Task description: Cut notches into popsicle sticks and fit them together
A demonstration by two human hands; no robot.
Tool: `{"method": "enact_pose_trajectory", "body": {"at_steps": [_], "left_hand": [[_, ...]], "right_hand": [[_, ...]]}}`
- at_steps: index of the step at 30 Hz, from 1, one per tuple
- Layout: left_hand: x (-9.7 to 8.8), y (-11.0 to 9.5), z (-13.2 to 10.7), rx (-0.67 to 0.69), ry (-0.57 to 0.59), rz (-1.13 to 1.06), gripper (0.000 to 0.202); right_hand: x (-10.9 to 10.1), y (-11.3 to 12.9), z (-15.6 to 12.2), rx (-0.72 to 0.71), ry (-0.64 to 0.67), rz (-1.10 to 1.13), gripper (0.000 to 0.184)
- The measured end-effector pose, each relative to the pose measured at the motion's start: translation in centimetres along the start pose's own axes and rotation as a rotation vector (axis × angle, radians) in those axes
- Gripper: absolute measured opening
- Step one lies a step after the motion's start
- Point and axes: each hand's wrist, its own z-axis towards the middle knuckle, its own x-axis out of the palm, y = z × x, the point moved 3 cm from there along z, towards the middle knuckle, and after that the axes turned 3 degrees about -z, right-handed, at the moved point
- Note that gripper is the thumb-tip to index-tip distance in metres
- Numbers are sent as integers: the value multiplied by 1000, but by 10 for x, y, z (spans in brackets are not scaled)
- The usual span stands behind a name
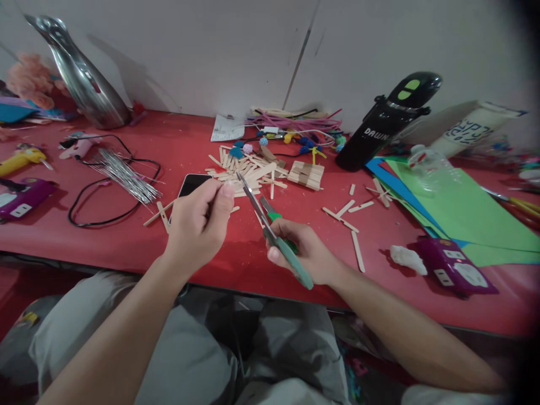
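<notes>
Mid-frame, right fingers point(283, 226) grip green-handled metal scissors point(279, 243); left fingers point(225, 198), pinched closed, contents unclear, could be nicked if blades point(250, 197) stray.

Green-handled metal scissors point(291, 262): 1
Pale flat wooden sticks point(304, 175): dozens, exact unclear
Purple plastic socket boxes point(37, 192) point(439, 257): 2
Black cylindrical bottle point(363, 138): 1

scissors point(272, 236) before stick pile point(248, 169) | wires point(126, 175), phone point(193, 183) left of pile | flask point(369, 138), paper point(476, 202) right of pile

The right hand point(310, 250) holds green-handled scissors point(292, 261) near the curled left hand point(198, 219).
</notes>
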Motion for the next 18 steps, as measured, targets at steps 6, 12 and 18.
{"method": "enact_pose_trajectory", "body": {"at_steps": [6,12,18], "left_hand": [[2,1,0,23,0,1,35],[1,1,0,24,5,4,36],[1,0,1,27,15,11,36]], "right_hand": [[0,0,0,1,5,-9,50],[1,-1,0,-5,2,9,43],[1,0,-1,-16,8,20,36]]}}
